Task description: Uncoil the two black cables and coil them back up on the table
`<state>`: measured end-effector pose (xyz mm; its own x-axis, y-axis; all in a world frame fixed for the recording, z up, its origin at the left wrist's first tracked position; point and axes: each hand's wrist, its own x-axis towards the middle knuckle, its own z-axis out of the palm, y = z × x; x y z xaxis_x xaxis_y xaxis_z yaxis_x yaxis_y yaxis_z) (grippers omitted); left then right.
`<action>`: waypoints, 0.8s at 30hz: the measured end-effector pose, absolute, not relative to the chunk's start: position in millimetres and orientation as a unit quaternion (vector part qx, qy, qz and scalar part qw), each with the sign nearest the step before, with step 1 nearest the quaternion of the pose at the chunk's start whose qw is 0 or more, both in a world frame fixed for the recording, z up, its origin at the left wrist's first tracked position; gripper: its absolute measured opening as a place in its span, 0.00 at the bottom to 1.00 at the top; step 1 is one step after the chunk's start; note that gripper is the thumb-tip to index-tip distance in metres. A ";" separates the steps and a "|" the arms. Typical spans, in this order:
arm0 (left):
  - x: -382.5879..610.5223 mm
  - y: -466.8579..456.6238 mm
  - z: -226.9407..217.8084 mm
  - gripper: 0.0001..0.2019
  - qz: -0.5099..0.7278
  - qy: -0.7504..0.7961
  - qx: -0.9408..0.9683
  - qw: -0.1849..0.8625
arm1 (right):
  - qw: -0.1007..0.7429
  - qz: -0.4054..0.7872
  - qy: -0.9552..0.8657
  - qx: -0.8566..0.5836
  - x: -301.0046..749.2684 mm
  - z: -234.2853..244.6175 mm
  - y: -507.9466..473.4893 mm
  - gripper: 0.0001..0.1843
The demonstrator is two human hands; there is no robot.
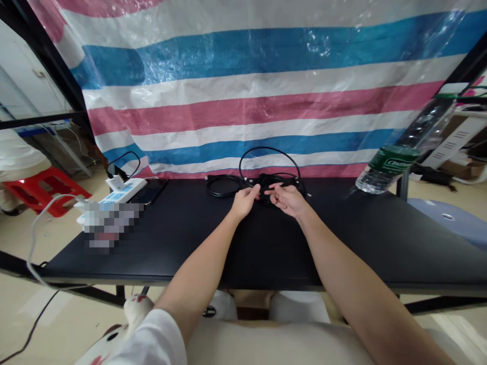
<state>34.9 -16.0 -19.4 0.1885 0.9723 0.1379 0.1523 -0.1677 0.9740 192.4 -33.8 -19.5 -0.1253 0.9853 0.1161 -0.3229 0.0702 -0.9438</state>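
A tangle of black cables lies at the far middle of the black table, with one loop arching up against the striped tarp. My left hand pinches a strand of this cable at its fingertips. My right hand is just right of it, fingers curled around the same bundle. A second, smaller coil of black cable rests flat on the table to the left of my hands.
A white power strip and a dark phone sit at the table's far left, beside a blurred patch. A plastic water bottle stands at the far right. A red stool is on the floor left; a blue seat right.
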 end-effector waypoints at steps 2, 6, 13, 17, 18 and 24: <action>39.9 -15.4 -19.9 0.18 0.478 0.403 0.577 0.526 | 0.532 0.587 -0.491 -0.363 186.4 -20.6 -34.6 0.21; 39.0 -11.2 -15.0 0.18 0.531 0.353 0.423 0.644 | 0.559 0.528 -0.493 -0.407 187.4 -21.4 -31.6 0.21; 2.8 0.5 0.0 0.18 0.623 0.311 0.201 0.689 | 0.666 0.123 -0.349 -0.647 229.4 -24.5 -23.1 0.09; -21.4 4.7 5.0 0.20 0.649 0.319 0.132 0.678 | 0.512 0.022 -0.334 -0.791 242.1 -35.7 -21.2 0.10; -26.2 5.8 5.4 0.18 0.659 0.319 0.128 0.669 | 0.491 0.030 -0.332 -0.805 243.1 -38.8 -20.4 0.12; -45.5 16.6 0.5 0.10 0.733 0.305 0.126 0.595 | 0.638 0.107 -0.271 -0.712 248.7 -42.3 -14.1 0.15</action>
